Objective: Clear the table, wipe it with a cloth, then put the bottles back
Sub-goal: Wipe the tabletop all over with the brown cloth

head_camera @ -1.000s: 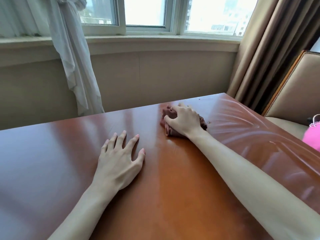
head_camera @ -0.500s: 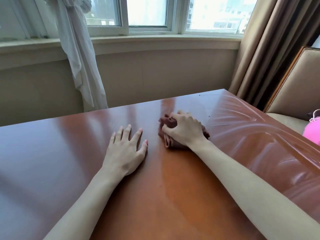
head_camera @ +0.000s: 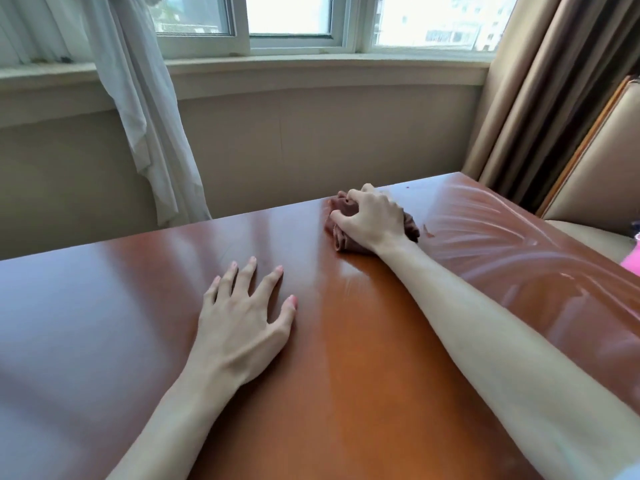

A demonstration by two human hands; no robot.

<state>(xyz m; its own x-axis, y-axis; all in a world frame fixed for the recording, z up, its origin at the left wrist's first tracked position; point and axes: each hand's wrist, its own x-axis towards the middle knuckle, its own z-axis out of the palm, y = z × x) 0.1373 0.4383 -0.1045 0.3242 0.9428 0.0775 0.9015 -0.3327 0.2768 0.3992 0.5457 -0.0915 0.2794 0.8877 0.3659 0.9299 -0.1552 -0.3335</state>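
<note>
Two bare hands are on the glossy brown table [head_camera: 363, 368]. The right hand [head_camera: 372, 220] has its fingers curled round a bunched reddish-brown cloth [head_camera: 341, 221], which lies on the tabletop near the far edge — toward the far right corner. Wet curved streaks [head_camera: 491, 233] cover the surface to its right. The left hand [head_camera: 242, 317] lies flat, fingers spread and straight — holding nothing — nearer the table's middle.
</note>
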